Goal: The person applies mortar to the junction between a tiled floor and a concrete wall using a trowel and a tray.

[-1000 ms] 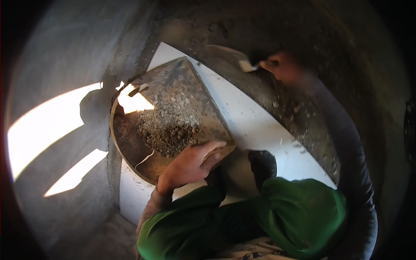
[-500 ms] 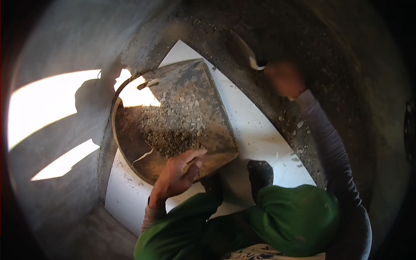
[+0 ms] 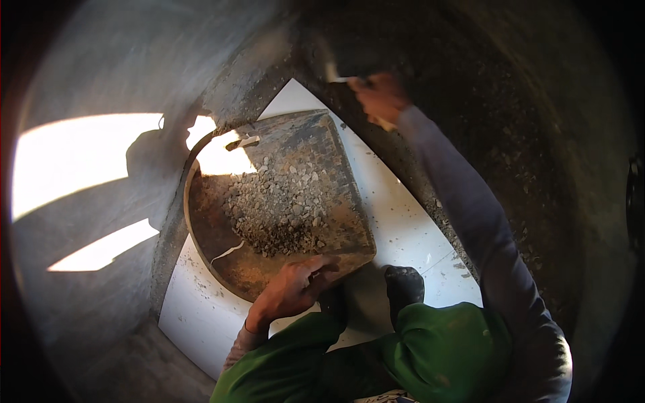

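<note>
A worn, round-backed metal dustpan [image 3: 349, 195] with one straight side lies before me, holding a heap of grey rubble and dirt [image 3: 275, 208]. My left hand [image 3: 289, 290] is closed over its near edge, fingers curled at the rim. Farther off, to the upper right, my right hand [image 3: 383, 99] grips the handle of a trowel [image 3: 332, 72]. Its pale shank shows beyond my fingers, while the blade is smeared by motion against the dark ground near the wall.
Beneath the pan is a white board [image 3: 396, 215] with scattered crumbs. A grey wall [image 3: 87, 87] with sunlit patches rises at left. Dark ground with loose debris [image 3: 497, 148] spreads to the right. My green-clad knees [image 3: 457, 346] and a dark-covered foot [image 3: 404, 285] are close to the pan.
My right hand has swung left and farther away with the trowel, toward the far corner of the board. My left hand stays at the pan's near edge, its fingers more curled.
</note>
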`<move>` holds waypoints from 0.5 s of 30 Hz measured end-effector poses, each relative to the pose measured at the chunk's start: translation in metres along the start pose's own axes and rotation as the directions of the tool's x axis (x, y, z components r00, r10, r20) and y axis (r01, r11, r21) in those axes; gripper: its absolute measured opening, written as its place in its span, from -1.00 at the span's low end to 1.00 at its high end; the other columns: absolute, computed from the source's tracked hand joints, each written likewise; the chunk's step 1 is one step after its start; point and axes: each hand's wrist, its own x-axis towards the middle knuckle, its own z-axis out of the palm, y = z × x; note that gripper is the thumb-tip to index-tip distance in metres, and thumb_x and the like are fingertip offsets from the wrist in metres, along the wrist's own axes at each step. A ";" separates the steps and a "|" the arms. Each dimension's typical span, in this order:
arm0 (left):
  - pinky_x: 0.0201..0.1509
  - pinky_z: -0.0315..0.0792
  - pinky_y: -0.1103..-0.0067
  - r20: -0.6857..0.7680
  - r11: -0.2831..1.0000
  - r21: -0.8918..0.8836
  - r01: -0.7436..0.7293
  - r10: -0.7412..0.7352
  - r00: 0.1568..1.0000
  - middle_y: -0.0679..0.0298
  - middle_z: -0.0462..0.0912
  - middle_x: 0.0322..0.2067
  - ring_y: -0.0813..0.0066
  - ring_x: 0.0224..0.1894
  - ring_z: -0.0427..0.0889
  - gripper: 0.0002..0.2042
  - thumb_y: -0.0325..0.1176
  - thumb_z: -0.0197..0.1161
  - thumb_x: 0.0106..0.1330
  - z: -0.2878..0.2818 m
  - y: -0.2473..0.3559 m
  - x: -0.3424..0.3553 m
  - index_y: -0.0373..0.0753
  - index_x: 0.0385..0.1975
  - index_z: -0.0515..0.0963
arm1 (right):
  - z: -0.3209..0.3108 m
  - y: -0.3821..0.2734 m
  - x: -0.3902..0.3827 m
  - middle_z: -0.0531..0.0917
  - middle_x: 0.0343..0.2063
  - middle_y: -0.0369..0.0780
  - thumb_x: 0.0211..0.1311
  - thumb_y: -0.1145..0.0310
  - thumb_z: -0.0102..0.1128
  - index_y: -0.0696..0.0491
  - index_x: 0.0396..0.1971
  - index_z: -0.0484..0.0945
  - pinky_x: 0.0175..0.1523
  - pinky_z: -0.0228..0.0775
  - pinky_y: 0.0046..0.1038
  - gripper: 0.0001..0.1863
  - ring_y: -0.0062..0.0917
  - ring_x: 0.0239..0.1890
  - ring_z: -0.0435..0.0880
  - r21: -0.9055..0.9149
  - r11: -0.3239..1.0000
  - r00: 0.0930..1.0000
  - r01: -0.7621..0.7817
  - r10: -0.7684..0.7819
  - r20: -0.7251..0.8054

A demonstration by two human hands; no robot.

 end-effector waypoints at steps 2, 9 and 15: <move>0.14 0.69 0.29 0.032 0.995 -0.099 -0.025 0.028 0.999 -0.01 0.84 0.01 -0.01 0.07 0.84 -0.69 -0.43 0.24 0.58 -0.011 0.008 0.011 -0.30 0.25 0.62 | 0.005 -0.026 0.037 0.59 -0.65 -0.20 0.58 -0.17 0.26 0.13 -0.45 0.59 -0.54 0.51 -0.30 -0.38 -0.46 -0.67 0.65 -0.100 0.995 1.000 0.002 0.000 0.023; 0.11 0.70 0.29 -0.217 0.995 -0.072 0.068 -0.082 0.973 0.01 0.84 -0.02 0.02 0.02 0.85 -0.72 -0.44 0.23 0.59 -0.027 -0.019 -0.028 -0.27 0.22 0.63 | 0.000 -0.017 0.039 0.61 -0.64 -0.16 0.57 -0.11 0.27 0.12 -0.46 0.58 -0.53 0.53 -0.25 -0.43 -0.42 -0.62 0.68 0.264 0.964 0.975 -0.026 0.083 -0.208; 0.09 0.69 0.31 -0.048 0.989 -0.140 -0.050 0.044 0.998 0.01 0.85 -0.06 0.09 -0.01 0.86 -0.74 -0.48 0.22 0.59 -0.018 -0.010 0.005 -0.28 0.19 0.65 | 0.030 -0.015 0.091 0.58 -0.60 -0.21 0.58 -0.02 0.28 0.11 -0.26 0.56 -0.57 0.50 -0.25 -0.56 -0.42 -0.63 0.63 0.477 0.879 0.981 0.006 0.087 -0.172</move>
